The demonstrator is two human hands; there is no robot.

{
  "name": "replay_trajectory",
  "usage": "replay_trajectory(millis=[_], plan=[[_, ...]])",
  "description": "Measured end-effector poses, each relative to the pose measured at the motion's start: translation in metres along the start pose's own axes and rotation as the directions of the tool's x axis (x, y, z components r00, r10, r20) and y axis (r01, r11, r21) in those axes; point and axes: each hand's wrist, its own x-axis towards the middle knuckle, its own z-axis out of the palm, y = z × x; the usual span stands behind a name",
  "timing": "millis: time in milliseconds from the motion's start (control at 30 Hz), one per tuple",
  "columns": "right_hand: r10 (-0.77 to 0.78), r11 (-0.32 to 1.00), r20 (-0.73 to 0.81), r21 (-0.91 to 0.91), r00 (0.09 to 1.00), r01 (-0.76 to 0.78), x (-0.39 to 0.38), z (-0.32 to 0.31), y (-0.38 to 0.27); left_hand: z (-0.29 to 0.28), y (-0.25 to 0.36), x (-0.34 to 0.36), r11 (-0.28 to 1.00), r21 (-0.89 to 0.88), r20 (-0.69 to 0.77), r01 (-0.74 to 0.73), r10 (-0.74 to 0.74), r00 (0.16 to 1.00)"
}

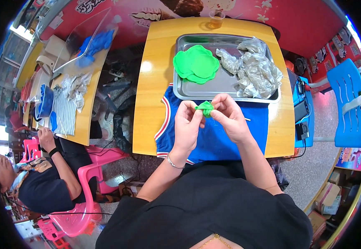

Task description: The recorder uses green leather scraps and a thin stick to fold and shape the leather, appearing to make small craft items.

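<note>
Between both hands is a small gathered piece of thin bright green sheet (205, 108), bunched together above the near edge of the metal tray. My left hand (186, 125) pinches its left side, and a bangle circles that wrist. The thumb and fingers of my right hand (231, 121) grip the right side. Just past the tray's near wall, inside it, lies a pile of flat, wavy-edged green rounds (196, 64); whether they are cloth or dough I cannot tell. A thin white stick (247, 119) shows beside my right hand.
The metal tray (226, 98) also holds crumpled clear plastic bags (258, 70). Under my hands a blue garment with striped trim (230, 143) covers the wooden table (151, 120). A cup (216, 19) stands at the far edge. Another person (47, 182) sits at left; a blue chair (348, 103) is right.
</note>
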Motion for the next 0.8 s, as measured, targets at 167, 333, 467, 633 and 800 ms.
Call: replay_trajectory(millis=[167,333,467,633,800], plan=[[0.024,0.999,0.002,-0.032,1.0,-0.024,-0.001,-0.007,0.0,0.0,0.002,-0.005,0.988,-0.005,0.004,0.154,-0.154,0.988],[0.131,0.987,0.105,-0.106,0.986,-0.12,-0.006,-0.008,-0.018,0.002,0.006,-0.015,0.856,-0.22,0.096,0.469,-0.459,0.883],[0.091,0.967,0.045,-0.243,0.995,-0.077,-0.01,-0.006,-0.016,-0.003,-0.002,-0.018,0.827,-0.347,0.186,0.442,-0.402,0.897],[-0.215,0.752,-0.113,-0.653,0.97,0.09,-0.01,0.0,-0.003,-0.004,-0.003,-0.012,0.874,-0.27,0.231,0.404,-0.348,0.909],[-0.217,0.743,-0.111,-0.663,0.97,0.09,-0.008,0.002,-0.006,-0.011,-0.005,-0.004,0.948,-0.121,0.317,0.293,-0.243,0.917]])
